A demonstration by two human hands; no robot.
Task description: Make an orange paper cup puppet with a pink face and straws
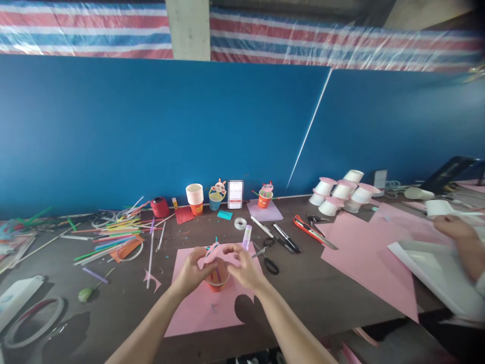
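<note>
A red paper cup [216, 287] stands upright on a pink paper sheet [182, 318], with a purple stick inside it. My left hand [193, 273] pinches a small pink paper cutout [211, 254] above the cup's rim. A blue-green tip pokes up behind the cutout. At the cup's right side is my right hand [244, 265], its fingers curved and thumb apart from them near the rim. Whether that thumb touches the cup is hard to tell. Small scraps lie on the sheet in front of the cup.
Behind are stacked paper cups [194, 194], decorated cups [215, 202] and a tape roll [240, 223]. Scissors [270, 260], pens [286, 237] and a utility knife [314, 232] lie right. Straws [113, 240] spread left. Another person's hand [454, 227] holds a white cup far right.
</note>
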